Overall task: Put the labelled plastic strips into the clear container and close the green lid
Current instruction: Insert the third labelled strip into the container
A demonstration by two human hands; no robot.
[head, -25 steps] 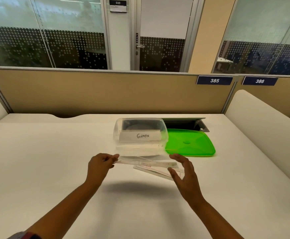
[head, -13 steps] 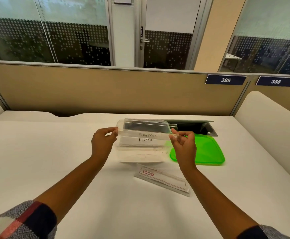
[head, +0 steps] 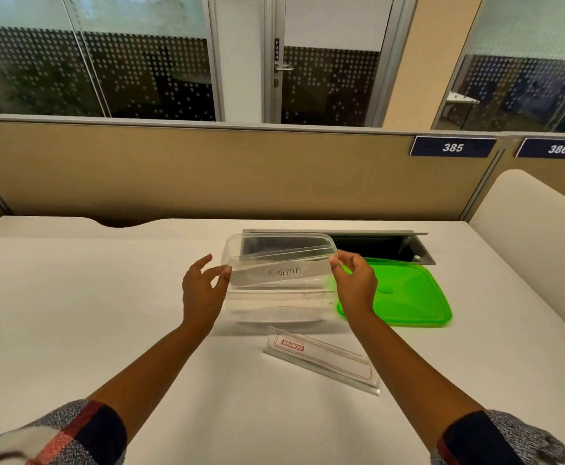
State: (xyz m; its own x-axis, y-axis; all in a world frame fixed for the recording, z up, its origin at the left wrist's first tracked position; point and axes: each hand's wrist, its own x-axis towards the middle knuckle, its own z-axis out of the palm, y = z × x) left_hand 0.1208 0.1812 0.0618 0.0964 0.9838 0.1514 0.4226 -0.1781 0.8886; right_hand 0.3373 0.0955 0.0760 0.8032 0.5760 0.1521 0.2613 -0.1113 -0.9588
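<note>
A labelled strip is seen lying nearest on the white desk. Beyond it, a strip marked SIGMA is pinched by the right hand inside the clear container, while the left hand is spread open, fingertips at the strip's other end. The green lid lies just to the right.

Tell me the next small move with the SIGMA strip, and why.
Probably let the right hand release its end so the SIGMA strip drops fully into the clear container. The left hand looks open beside the strip's other end. The GEMSON strip remains on the table, and the green lid is off.
</note>
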